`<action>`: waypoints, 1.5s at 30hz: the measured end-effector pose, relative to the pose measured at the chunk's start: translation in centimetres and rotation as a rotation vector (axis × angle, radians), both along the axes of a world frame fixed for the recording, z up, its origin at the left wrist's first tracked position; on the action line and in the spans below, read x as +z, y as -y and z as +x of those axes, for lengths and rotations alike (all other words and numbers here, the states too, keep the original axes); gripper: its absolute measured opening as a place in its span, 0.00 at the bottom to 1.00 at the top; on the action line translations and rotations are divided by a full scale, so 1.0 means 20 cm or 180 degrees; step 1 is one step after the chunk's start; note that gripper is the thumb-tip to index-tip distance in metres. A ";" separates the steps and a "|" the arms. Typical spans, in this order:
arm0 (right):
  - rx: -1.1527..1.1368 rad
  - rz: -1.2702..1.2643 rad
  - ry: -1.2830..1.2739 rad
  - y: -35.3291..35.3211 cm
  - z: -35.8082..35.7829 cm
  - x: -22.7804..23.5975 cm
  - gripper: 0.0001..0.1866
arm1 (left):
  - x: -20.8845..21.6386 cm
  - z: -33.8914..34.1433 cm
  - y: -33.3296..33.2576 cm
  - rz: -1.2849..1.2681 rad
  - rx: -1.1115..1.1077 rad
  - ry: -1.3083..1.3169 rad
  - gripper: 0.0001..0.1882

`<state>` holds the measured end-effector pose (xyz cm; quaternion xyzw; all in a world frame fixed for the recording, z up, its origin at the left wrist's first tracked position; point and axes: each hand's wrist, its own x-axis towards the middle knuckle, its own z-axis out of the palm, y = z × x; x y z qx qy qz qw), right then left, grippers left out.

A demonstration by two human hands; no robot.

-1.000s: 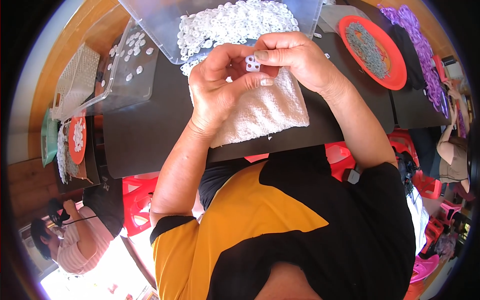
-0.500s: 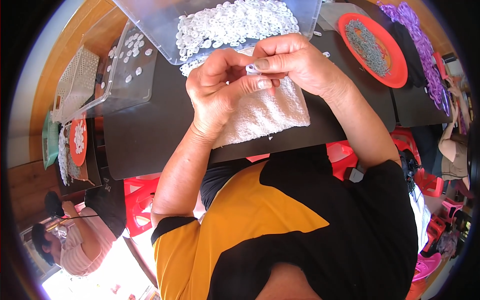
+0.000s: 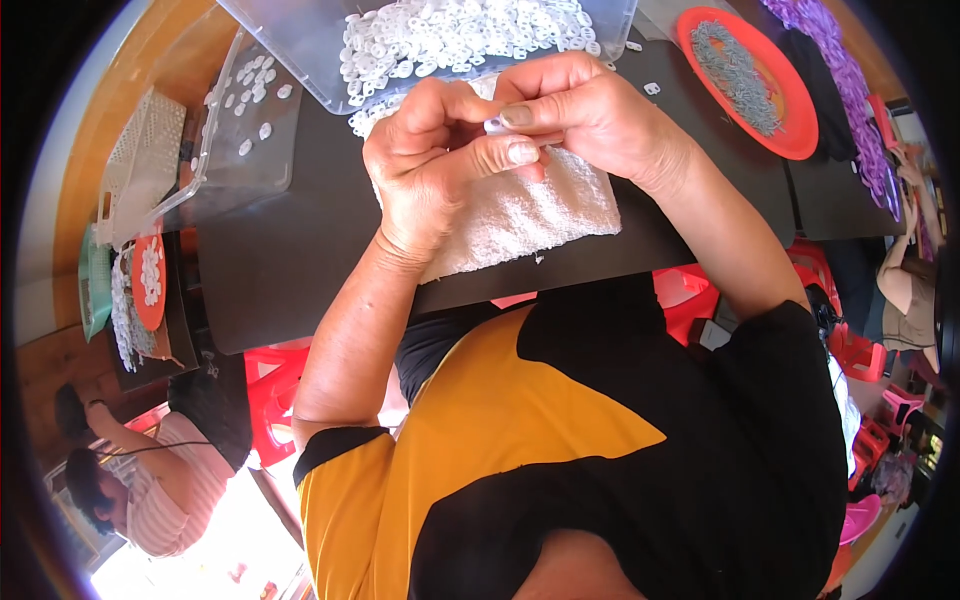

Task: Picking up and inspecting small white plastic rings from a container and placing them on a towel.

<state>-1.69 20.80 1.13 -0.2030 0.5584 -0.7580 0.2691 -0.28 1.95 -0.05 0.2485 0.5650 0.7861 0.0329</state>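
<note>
A white piece (image 3: 494,126) is held between left hand (image 3: 422,165) and right hand (image 3: 605,120), apparently for steadiness. White cloth (image 3: 545,222) is spread beneath both

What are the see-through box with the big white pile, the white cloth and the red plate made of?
The box looks like hard, clear plastic, cloudy with pale reflections. The cloth seems like towel fabric, maybe cotton: its surface looks fuzzy and bumpy. The plate is probably smooth plastic, judging by its even colour, or maybe painted metal.
</note>
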 end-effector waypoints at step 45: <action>-0.1335 0.1281 -0.2803 0.05 0.01 -0.01 0.07 | 0.11 0.03 0.14 -0.1802 0.0509 0.0623 0.05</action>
